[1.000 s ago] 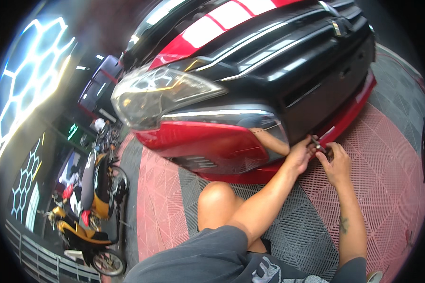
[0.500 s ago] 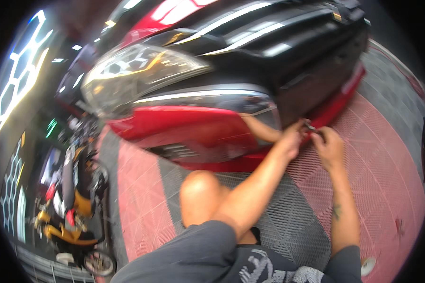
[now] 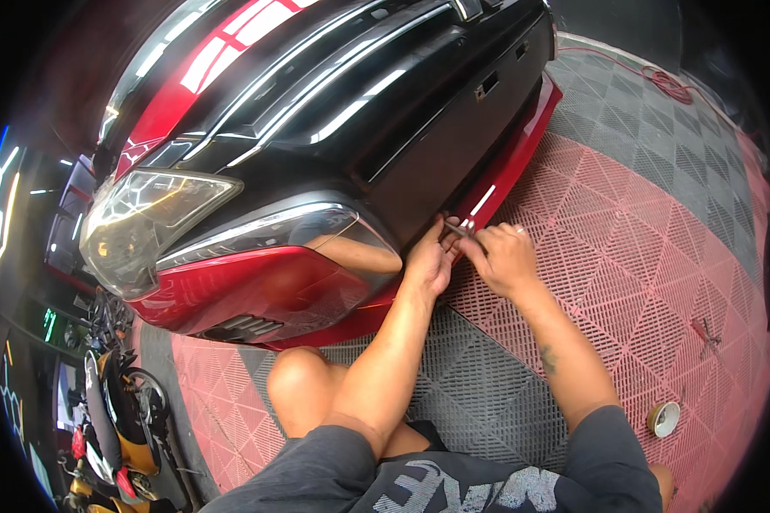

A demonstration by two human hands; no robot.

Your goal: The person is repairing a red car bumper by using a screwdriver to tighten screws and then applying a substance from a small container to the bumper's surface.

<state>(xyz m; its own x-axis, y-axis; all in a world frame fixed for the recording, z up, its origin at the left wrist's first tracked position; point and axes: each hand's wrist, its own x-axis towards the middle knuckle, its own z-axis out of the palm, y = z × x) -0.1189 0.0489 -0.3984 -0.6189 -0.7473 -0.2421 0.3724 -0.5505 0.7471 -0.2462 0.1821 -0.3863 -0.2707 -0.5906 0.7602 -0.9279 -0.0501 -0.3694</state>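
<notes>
Crouched low, I have both hands at the lower edge of a red and black car [image 3: 441, 154], where its dark panel meets a glossy red strip [image 3: 522, 150]. My right hand [image 3: 502, 256] is closed round a slim dark tool [image 3: 459, 228] whose exact kind I cannot make out. Its far end points toward my left hand [image 3: 432, 258], which is turned partly palm up. The left fingers are curled at that end, close against the car's edge; what they pinch is hidden. A clear lamp [image 3: 167, 222] and a chrome strip lie left of my hands.
Red and grey grid tiles [image 3: 565, 231] cover the floor. To the right lie a tape roll [image 3: 664, 419] and a small red-handled item [image 3: 704, 335]. A red hose [image 3: 667, 84] coils at the far right. Motorcycles [image 3: 115, 410] stand on the left. My bent knee [image 3: 299, 385] is near the bumper.
The view has shifted, so the car and my hands sit farther left in it. My hands stay together at the lower edge, the right still holding the slim tool.
</notes>
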